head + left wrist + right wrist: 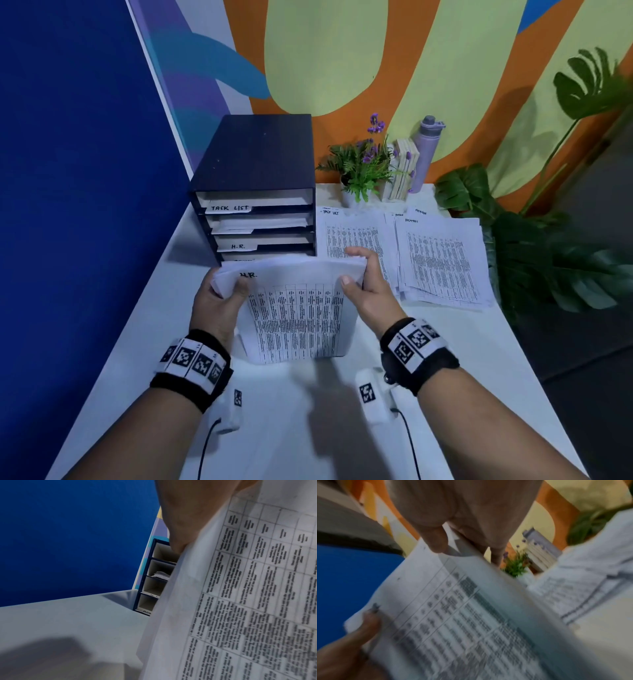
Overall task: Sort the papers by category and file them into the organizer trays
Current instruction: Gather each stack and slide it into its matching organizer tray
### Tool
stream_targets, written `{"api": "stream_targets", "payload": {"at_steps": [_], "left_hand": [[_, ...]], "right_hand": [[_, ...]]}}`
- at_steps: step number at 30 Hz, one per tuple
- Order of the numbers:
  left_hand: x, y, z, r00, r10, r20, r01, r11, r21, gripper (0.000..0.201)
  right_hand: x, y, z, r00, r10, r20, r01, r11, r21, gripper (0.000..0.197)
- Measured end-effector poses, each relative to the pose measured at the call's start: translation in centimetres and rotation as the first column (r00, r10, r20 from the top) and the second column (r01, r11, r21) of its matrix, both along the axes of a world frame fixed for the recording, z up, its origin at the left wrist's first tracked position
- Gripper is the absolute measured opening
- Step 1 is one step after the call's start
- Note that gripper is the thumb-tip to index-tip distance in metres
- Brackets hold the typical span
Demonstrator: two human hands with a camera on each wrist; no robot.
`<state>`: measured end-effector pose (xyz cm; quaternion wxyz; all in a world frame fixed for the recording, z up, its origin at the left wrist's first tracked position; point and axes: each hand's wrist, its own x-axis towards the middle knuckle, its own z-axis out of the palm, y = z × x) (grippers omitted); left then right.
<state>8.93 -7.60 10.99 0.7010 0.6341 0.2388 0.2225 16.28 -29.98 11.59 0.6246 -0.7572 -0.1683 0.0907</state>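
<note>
A stack of printed papers marked "H.R." [294, 308] is lifted above the white table, just in front of the dark blue organizer [255, 192]. My left hand [219, 298] grips its top left corner and my right hand [363, 287] grips its top right corner, thumbs on the printed face. The organizer has several trays; labels read "TASK LIST" [229, 208] and "H.R." [238, 246], and the lowest label is hidden by the stack. The left wrist view shows the papers [248, 595] close up beside the trays [154, 577]. The right wrist view is blurred, with the papers [462, 615] under my right thumb.
Two piles lie right of the organizer: a "TASK LIST" pile [352, 240] and an "ADMIN" pile [442, 260]. A small potted plant [359, 171], books [404, 171] and a purple bottle [426, 150] stand at the back. A large leafy plant [548, 240] crowds the table's right edge.
</note>
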Motion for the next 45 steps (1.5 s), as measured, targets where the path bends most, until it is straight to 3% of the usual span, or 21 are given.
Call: {"api": "stream_targets", "payload": {"at_steps": [2,3,6,10,13,16,19,22,24,26,28,31,33,36,40,45], "left_hand": [[0.1,-0.6,0.1,0.997,0.071,-0.001,-0.071,0.997,-0.015,0.062],[0.2,-0.9,0.2,0.992,0.123,0.016,-0.123,0.992,-0.037,0.063],[1.1,-1.7,0.8,0.967,0.252,0.035,-0.246,0.963,-0.111,0.050],[2.1,-1.7,1.9,0.944,0.330,0.009,-0.328,0.940,-0.094,0.022],[2.7,-1.0,1.8,0.948,0.318,-0.005,-0.318,0.945,-0.075,0.012],[2.5,-1.1,1.8,0.967,0.250,0.037,-0.249,0.967,-0.048,0.004],[1.7,-0.9,1.3,0.986,0.063,0.153,-0.064,0.998,0.001,0.025],[0.7,0.0,-0.4,0.989,-0.143,0.025,0.142,0.989,0.037,0.052],[0.3,0.0,-1.8,0.974,-0.190,-0.124,0.197,0.979,0.044,0.064],[0.5,0.0,-3.1,0.965,-0.128,-0.230,0.157,0.981,0.111,0.049],[1.1,0.0,-3.6,0.972,-0.088,-0.217,0.112,0.989,0.101,0.039],[1.6,0.4,-3.9,0.980,-0.092,-0.178,0.108,0.991,0.082,0.052],[1.5,0.9,-4.8,0.966,-0.126,-0.226,0.153,0.982,0.106,0.051],[1.2,1.3,-6.2,0.915,-0.164,-0.370,0.238,0.957,0.166,0.046],[1.6,1.8,-6.4,0.906,-0.091,-0.413,0.187,0.962,0.199,0.029],[0.8,4.9,-8.4,0.806,-0.179,-0.565,0.232,0.972,0.024,0.024]], "right_hand": [[-0.8,0.5,-0.8,0.998,-0.044,-0.041,0.047,0.995,0.083,0.035],[-1.2,0.8,-0.8,0.997,-0.059,-0.040,0.064,0.991,0.115,0.037],[-2.3,0.7,-1.0,0.999,-0.042,0.022,0.038,0.986,0.164,0.039],[-3.2,0.2,-1.2,0.992,0.006,0.127,-0.021,0.993,0.120,0.043],[-3.2,0.3,-1.3,0.994,-0.006,0.107,-0.009,0.990,0.143,0.052],[-3.0,0.7,-1.3,0.998,-0.063,-0.018,0.065,0.986,0.152,0.050],[-2.2,1.0,-1.3,0.974,-0.176,-0.145,0.206,0.952,0.228,0.042],[-1.3,0.8,-1.3,0.963,-0.184,-0.194,0.236,0.928,0.287,0.038],[-1.0,0.7,-1.3,0.966,-0.191,-0.176,0.234,0.932,0.278,0.041],[-0.8,0.9,-1.4,0.972,-0.196,-0.133,0.224,0.943,0.247,0.049],[-0.5,1.2,-1.6,0.979,-0.177,-0.103,0.197,0.950,0.241,0.046],[-0.2,1.5,-2.0,0.991,-0.104,-0.082,0.118,0.974,0.195,0.040],[-0.2,1.7,-3.1,0.991,-0.090,-0.096,0.100,0.990,0.098,0.036],[-0.5,2.3,-4.9,0.979,-0.122,-0.164,0.111,0.991,-0.073,0.027],[0.9,3.0,-5.5,0.954,-0.215,-0.210,0.196,0.975,-0.107,0.018],[3.0,5.6,-6.0,0.855,-0.243,-0.459,0.231,0.969,-0.084,0.019]]}}
